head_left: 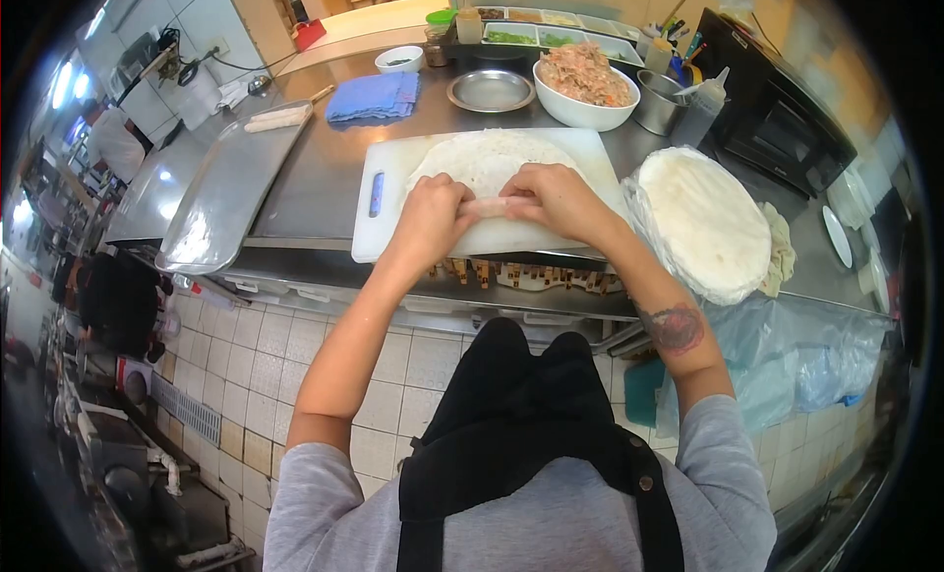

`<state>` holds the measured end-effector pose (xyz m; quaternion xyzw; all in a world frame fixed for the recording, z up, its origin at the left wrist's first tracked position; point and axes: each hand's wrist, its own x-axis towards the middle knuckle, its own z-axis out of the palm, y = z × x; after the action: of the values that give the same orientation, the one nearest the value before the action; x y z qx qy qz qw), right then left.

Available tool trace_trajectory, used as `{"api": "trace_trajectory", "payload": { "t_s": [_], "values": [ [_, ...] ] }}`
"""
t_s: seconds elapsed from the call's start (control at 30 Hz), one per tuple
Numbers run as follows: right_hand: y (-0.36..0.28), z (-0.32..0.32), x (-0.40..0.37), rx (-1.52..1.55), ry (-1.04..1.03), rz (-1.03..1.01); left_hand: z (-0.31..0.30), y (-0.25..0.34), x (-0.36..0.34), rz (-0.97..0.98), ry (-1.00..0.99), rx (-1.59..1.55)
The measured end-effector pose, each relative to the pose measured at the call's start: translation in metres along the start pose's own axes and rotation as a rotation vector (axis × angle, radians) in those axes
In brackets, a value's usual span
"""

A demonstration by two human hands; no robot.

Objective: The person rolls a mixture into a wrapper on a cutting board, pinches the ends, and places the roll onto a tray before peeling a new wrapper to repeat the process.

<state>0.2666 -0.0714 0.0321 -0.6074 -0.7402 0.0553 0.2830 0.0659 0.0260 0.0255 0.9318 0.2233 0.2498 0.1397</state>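
Observation:
A thin round wrapper (482,159) lies on a white cutting board (580,149), its near part formed into a pale, narrow spring roll (489,207). My left hand (435,206) grips the roll's left end with curled fingers. At the other end my right hand (553,196) is closed on it, fingertips pressed to the top and side. Both hands rest low over the near half of the board. The filling inside the roll is hidden. To the right sits a tall stack of round wrappers (700,223), partly in plastic.
A metal tray (221,193) at left carries rolled pieces (277,119). Behind the board are a folded blue cloth (372,98), a metal plate (491,90), a white bowl of shredded filling (587,85), a metal pot (657,102) and a squeeze bottle (700,110). A black oven (777,105) stands at right.

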Motion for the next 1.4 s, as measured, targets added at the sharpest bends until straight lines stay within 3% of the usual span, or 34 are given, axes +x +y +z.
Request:
{"api": "trace_trajectory", "payload": {
  "t_s": [0.07,0.27,0.33,0.5,0.57,0.77,0.83,0.93,1.2,1.27,1.4],
  "values": [
    [-0.003,-0.004,0.005,-0.034,-0.094,0.033,0.001,-0.001,0.000,-0.010,-0.014,0.002],
    [-0.015,0.019,0.025,-0.054,-0.030,-0.112,-0.001,-0.008,0.007,-0.009,-0.038,0.026],
    [-0.011,0.022,0.025,-0.042,-0.048,-0.080,-0.013,-0.005,0.008,-0.117,-0.144,-0.019],
    [-0.015,0.017,0.026,-0.074,-0.077,-0.046,-0.014,-0.009,0.011,-0.126,-0.189,-0.049],
    [-0.011,0.013,0.028,0.011,-0.184,0.032,-0.015,-0.009,0.011,-0.142,-0.211,-0.054],
    [0.035,-0.030,-0.015,-0.045,-0.076,-0.031,-0.017,0.007,0.008,-0.143,-0.186,0.026],
    [0.032,-0.036,-0.025,-0.003,-0.058,0.002,-0.003,0.025,0.013,-0.037,-0.039,0.043],
    [0.025,-0.036,-0.032,0.037,-0.028,0.045,0.024,0.045,0.024,0.119,0.023,-0.002],
    [0.022,-0.025,-0.038,-0.013,0.034,0.066,0.040,0.049,0.040,0.011,-0.053,0.012],
    [0.023,-0.027,-0.035,0.008,0.005,0.075,0.035,0.051,0.044,-0.042,-0.153,0.004],
    [0.019,-0.037,-0.019,-0.041,-0.148,0.106,0.034,0.045,0.046,-0.028,-0.147,-0.009]
  ]
}}
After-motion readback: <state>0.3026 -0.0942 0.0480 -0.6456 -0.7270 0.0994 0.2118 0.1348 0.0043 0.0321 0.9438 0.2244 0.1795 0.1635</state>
